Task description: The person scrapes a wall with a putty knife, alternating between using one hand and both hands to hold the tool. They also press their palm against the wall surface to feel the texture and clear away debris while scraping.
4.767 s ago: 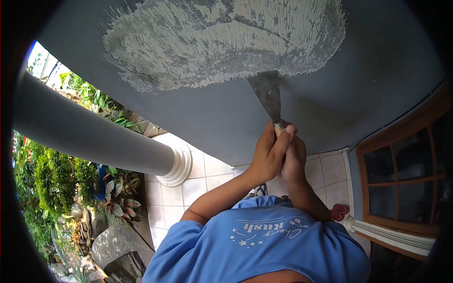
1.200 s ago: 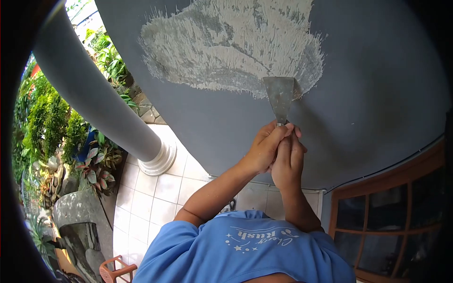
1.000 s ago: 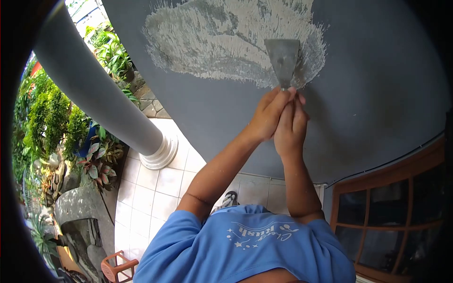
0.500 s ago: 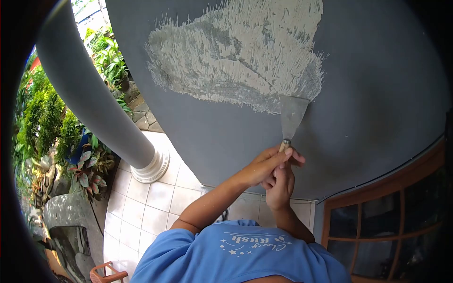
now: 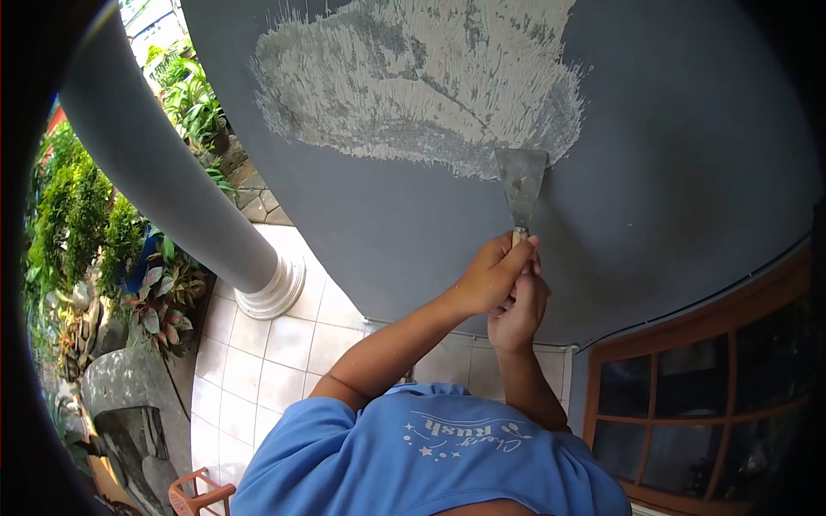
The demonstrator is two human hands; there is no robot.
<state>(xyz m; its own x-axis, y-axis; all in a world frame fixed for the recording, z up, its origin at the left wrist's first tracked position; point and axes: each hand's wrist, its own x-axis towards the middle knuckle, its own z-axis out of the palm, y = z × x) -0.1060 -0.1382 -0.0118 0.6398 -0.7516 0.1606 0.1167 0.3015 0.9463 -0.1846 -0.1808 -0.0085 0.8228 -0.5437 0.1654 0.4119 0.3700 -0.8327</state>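
Note:
My left hand [image 5: 499, 277] is closed round the upper part of the wooden handle of a putty knife [image 5: 523, 191], just below its blade. Below it my right hand [image 5: 519, 318] is closed round the lower end of the handle, touching the left hand. The wide metal blade points up, its edge against the lower right border of a rough whitish patch [image 5: 404, 103] on the grey wall [image 5: 379, 228]. The patch has streaky, ragged edges. Most of the handle is hidden by my fingers.
A grey round column [image 5: 163, 155] with a white base [image 5: 271, 288] stands at left, with plants [image 5: 77, 189] beyond it. Pale tiles [image 5: 258, 370] cover the floor. A wood-framed window [image 5: 688, 413] is at lower right, and an orange-brown stool [image 5: 202, 494] at lower left.
The view has shifted slightly. The blade now sits a little further left along the patch's lower edge and stands more upright. My right fingers have closed in round the handle.

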